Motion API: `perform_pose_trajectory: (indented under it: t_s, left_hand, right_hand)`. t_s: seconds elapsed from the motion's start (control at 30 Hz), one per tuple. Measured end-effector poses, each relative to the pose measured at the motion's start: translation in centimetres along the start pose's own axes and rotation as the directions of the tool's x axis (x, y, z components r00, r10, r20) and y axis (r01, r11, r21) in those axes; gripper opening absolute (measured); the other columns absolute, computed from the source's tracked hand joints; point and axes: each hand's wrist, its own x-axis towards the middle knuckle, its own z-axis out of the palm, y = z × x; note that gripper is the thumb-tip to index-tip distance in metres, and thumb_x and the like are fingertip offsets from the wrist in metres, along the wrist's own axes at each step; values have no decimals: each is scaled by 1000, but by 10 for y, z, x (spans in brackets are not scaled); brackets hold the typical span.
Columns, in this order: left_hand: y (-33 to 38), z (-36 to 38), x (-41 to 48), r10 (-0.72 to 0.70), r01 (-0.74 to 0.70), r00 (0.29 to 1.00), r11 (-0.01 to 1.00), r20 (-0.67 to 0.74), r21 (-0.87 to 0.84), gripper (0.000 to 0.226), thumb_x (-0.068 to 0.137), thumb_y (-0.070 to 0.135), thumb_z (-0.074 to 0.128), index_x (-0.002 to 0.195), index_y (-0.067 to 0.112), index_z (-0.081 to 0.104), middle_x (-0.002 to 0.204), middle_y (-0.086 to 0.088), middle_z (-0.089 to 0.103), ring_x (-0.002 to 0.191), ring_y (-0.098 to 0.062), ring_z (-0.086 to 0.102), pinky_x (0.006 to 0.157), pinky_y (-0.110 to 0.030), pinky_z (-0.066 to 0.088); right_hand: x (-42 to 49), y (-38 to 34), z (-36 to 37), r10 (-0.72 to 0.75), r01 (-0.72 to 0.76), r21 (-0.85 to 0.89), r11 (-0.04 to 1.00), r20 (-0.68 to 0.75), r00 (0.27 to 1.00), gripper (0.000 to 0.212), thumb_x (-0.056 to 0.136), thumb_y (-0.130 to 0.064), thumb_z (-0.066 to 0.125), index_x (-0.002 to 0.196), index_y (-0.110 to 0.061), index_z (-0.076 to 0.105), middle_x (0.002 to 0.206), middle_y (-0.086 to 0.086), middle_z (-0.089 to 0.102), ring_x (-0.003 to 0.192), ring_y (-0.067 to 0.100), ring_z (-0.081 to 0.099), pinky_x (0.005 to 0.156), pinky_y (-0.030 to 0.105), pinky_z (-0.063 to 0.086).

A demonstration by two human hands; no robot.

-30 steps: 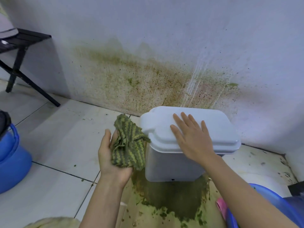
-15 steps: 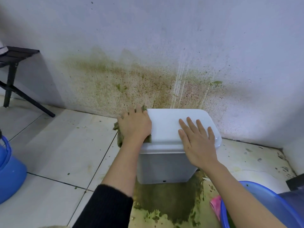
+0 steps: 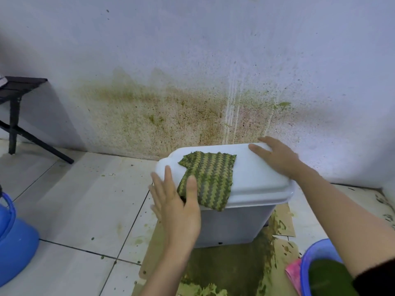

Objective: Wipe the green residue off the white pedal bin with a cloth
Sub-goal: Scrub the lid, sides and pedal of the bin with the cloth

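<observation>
The left hand [image 3: 177, 208] is open and flat at the near left corner of the white pedal bin [image 3: 235, 223], its thumb resting on the edge of the green cloth [image 3: 208, 182] spread on the lid. The right hand [image 3: 277, 159], also open, presses the far right corner. The lid looks clean already, though this is hard to judge, so it would be good to gather the cloth and wipe the sides while the right hand steadies the bin.

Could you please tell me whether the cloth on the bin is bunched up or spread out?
Spread out: the cloth lies flat across the bin lid.

Left hand [image 3: 178, 207] flat with fingers spread; right hand [image 3: 277, 158] flat, palm down, arm outstretched
</observation>
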Motion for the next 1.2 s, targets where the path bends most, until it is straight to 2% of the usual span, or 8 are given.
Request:
perform_pose_trajectory:
  t_s: [0.1,0.23,0.43,0.63,0.73,0.83,1.0,1.2]
  left_hand:
    - [3,15,6,-79,82,997,976,22,-202,75,94,58,41,157,36,7,160,19,-26,148,-7,-25,122,-43,-2]
    - [-9,20,37,-2,4,1000,985,7,-170,72,95,53,49,156,35,17,162,18,-20,150,-8,-18,123,-43,2]
    - [-3,30,122,120,-41,948,964,296,-261,56,83,59,66,135,44,52,164,9,18,150,-18,20,117,-51,30]
    - [24,66,152,79,45,942,933,327,-356,61,82,44,75,133,21,52,119,7,59,112,-16,60,90,-30,54]
    - [17,66,118,-125,228,950,903,286,-364,76,88,56,63,149,22,33,148,2,45,135,-22,45,109,-44,41]
    - [7,62,35,-191,347,910,838,368,-421,73,94,57,52,155,28,23,143,13,46,133,-17,46,109,-39,39]
    - [-5,74,-6,-137,291,916,876,378,-385,92,71,80,51,150,38,30,143,8,52,121,-17,60,100,-45,52]
    - [0,48,59,-76,235,883,926,463,-296,43,95,47,54,132,26,51,119,5,65,104,-16,65,84,-36,54]
  right_hand:
    - [4,2,0,34,-63,357,932,87,996,46,89,-55,59,128,-28,58,129,2,58,97,13,60,75,32,49]
    - [-8,11,7,114,-111,511,852,25,993,45,87,-48,67,125,-25,61,122,-1,62,99,18,63,75,35,53]
    - [-74,42,12,311,-210,635,743,-50,949,56,75,-58,73,108,-15,67,108,9,70,84,21,67,60,29,49]
    - [-148,28,38,441,-300,736,607,2,897,43,81,-48,73,105,-19,53,111,2,59,100,20,62,88,51,54]
    - [-138,32,23,393,-298,646,703,-4,919,48,78,-51,73,102,-15,54,108,4,60,96,18,60,80,40,52]
    - [-113,32,5,253,-245,588,771,69,965,54,79,-53,72,122,-26,55,121,-7,59,108,12,60,83,31,48]
    - [-100,28,18,-5,-220,855,470,252,968,39,92,-32,61,131,-34,58,125,-1,69,111,23,68,96,43,51]
    - [-111,1,63,172,-102,936,337,45,984,43,90,-32,66,132,-33,57,115,-7,73,102,17,71,88,40,57]
